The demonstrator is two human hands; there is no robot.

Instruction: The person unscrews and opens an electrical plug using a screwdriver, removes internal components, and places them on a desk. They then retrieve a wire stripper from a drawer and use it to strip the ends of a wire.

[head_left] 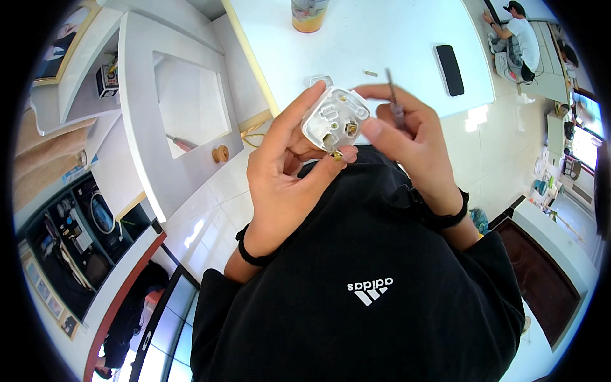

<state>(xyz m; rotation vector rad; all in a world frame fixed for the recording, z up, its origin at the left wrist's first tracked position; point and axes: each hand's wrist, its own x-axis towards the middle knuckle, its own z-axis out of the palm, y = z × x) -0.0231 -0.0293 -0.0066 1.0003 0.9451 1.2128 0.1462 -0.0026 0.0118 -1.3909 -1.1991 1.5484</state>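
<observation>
My left hand (283,175) is closed around an opened white plug housing (335,114), whose inside faces up and shows brass-coloured terminals. At its lower edge my left thumb presses beside a small brass piece (337,155). My right hand (417,137) is at the housing's right side, thumb near its edge. A slim screwdriver (396,105) with a translucent handle is tucked in its fingers, its shaft pointing away from me and slightly blurred. Just beyond the housing lies a clear piece (321,81) on the white table (382,38). A small fuse-like cylinder (371,73) rests farther right.
A black phone (450,70) lies at the table's right side and a cup (309,16) stands at the far edge. To the left is a white cabinet panel (140,121) with a wooden knob (220,153); a screwdriver (183,143) lies there. A person (522,38) sits far right.
</observation>
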